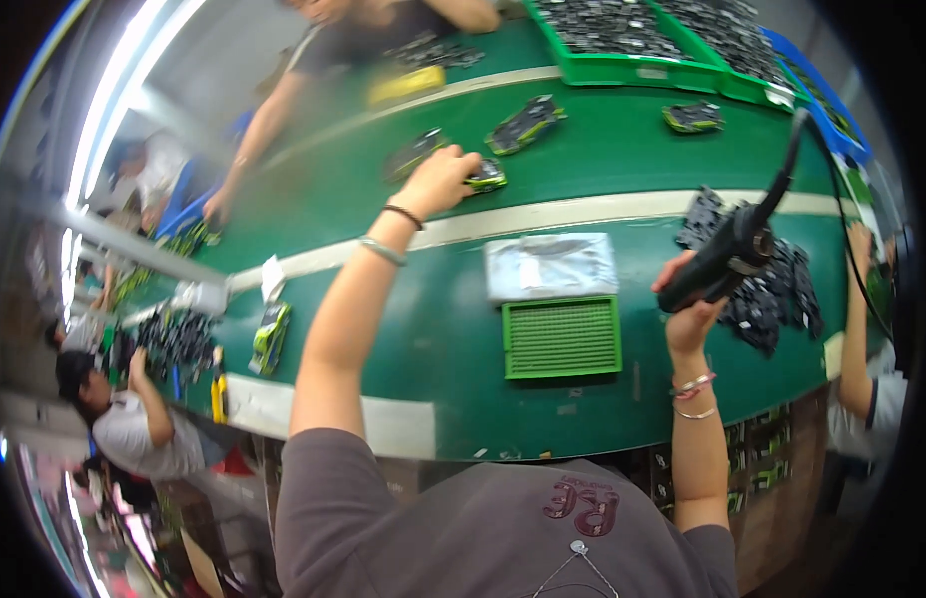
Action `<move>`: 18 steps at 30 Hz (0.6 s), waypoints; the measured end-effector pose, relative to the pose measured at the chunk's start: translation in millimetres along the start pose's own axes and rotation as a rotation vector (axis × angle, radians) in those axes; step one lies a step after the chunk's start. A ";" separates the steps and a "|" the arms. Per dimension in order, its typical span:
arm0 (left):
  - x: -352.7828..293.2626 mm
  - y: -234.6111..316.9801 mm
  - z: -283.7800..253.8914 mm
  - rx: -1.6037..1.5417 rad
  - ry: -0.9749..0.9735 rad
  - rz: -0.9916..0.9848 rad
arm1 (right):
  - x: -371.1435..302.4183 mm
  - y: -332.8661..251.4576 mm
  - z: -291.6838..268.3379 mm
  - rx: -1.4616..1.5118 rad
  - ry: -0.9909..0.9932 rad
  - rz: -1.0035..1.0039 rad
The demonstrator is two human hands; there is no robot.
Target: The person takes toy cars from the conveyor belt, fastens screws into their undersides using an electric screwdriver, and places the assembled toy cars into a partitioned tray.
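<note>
My left hand (441,181) reaches across the green bench, its fingers closed on a small black-and-green toy car (489,176). Beside it lie another toy car (417,153), blurred, and a third toy car (526,125) a little farther off. On the right, my right hand (694,311) is wrapped round a black corded power screwdriver (720,261), raised above the bench. Between my arms, nearer to me, sit a green ribbed tray (562,339) and a pale plastic-wrapped packet (551,267) just behind it.
Black parts (777,299) are heaped right of the screwdriver. Green bins (642,72) of dark parts stand at the far right. A toy car (271,337) and yellow-handled tool (219,387) lie at left. Co-workers sit across and on both sides; the screwdriver's cord (850,214) hangs at right.
</note>
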State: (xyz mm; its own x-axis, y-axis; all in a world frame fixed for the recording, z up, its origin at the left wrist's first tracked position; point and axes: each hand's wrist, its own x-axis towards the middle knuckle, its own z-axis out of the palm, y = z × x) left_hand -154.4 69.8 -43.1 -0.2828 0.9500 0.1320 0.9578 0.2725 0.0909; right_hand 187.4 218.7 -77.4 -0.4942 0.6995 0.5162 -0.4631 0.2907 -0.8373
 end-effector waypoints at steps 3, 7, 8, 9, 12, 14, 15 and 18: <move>-100.8 -59.9 -42.7 0.015 0.008 -0.294 | -0.4 6.4 -2.5 -0.037 -0.004 0.019; -229.3 -89.9 -90.4 -0.077 0.140 -0.516 | -2.0 19.0 -8.8 0.004 -0.047 0.023; -254.3 -83.6 -98.4 -0.092 0.160 -0.582 | -3.4 23.7 -13.2 0.003 -0.035 0.025; -273.5 -75.3 -106.3 -0.111 0.180 -0.641 | -2.5 24.4 -15.9 -0.009 -0.032 0.027; -336.8 -43.0 -122.3 -0.188 0.268 -0.798 | -2.2 26.3 -23.5 -0.015 -0.068 0.060; -378.9 -27.1 -123.6 -0.181 0.330 -0.883 | -1.1 24.8 -26.6 -0.017 -0.074 0.066; -402.1 -19.6 -122.9 -0.214 0.336 -0.974 | -0.1 24.0 -24.7 -0.016 -0.076 0.072; -465.4 6.2 -112.7 -0.267 0.463 -1.157 | 3.7 21.5 -22.0 -0.038 -0.058 0.103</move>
State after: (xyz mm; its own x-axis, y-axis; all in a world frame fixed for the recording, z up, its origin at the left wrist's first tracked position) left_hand -22.6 -387.8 7.3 -0.9854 0.0235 0.1684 0.1169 0.8127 0.5709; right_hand 191.8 241.9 -97.5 -0.5799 0.6883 0.4358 -0.3804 0.2443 -0.8920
